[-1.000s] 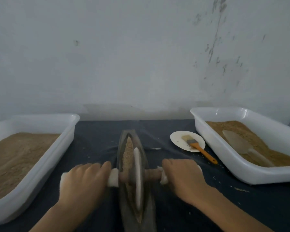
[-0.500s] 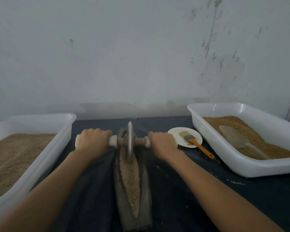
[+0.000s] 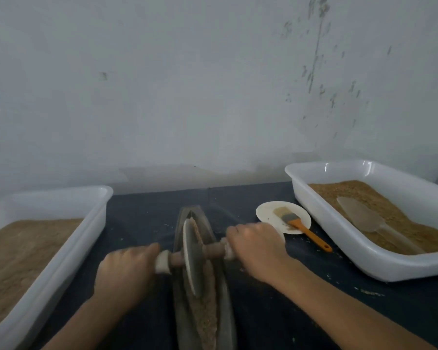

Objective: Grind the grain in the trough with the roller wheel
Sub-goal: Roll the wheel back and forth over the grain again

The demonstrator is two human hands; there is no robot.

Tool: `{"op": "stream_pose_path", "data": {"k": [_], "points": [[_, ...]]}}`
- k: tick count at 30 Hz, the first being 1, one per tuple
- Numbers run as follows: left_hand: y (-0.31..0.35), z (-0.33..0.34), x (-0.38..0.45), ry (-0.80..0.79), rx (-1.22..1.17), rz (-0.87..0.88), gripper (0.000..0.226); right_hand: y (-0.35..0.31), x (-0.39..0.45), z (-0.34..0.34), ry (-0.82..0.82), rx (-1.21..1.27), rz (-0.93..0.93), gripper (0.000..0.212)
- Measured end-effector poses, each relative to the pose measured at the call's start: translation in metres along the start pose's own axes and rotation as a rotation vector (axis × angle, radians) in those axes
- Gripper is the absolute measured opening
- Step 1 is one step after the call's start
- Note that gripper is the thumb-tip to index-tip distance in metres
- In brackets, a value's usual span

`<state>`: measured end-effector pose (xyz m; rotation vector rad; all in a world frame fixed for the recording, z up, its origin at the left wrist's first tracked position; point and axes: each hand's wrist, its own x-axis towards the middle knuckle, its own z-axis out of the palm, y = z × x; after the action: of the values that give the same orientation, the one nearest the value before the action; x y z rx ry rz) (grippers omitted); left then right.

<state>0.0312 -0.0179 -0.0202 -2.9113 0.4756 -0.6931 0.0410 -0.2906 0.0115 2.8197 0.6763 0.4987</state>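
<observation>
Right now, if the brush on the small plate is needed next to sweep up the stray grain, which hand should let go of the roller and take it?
Right. The right hand grips the axle end just beside the plate, and the brush has its orange handle pointing out toward that side. The left hand would have to cross the trough.

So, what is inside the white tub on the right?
The white tub holds brown grain with a pale scoop lying on it. The tub's bottom is covered by grain.
</observation>
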Motion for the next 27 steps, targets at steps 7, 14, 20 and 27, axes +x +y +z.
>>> {"op": "stream_pose_path", "data": {"k": [7,14,20,27], "points": [[-0.015,0.017,0.047,0.005,0.028,-0.180,0.033,0.006,0.061,0.015,0.119,-0.048,0.058,0.020],[0.025,-0.043,-0.045,-0.059,0.057,-0.048,0.062,-0.010,-0.047,-0.004,0.100,0.058,-0.014,0.029],[0.020,-0.028,-0.036,-0.104,0.076,-0.015,0.042,-0.005,-0.050,0.004,0.093,0.034,0.008,0.049],[-0.002,0.000,0.062,-0.031,0.161,-0.190,0.012,0.014,0.070,0.038,0.125,-0.013,0.160,0.020]]}}
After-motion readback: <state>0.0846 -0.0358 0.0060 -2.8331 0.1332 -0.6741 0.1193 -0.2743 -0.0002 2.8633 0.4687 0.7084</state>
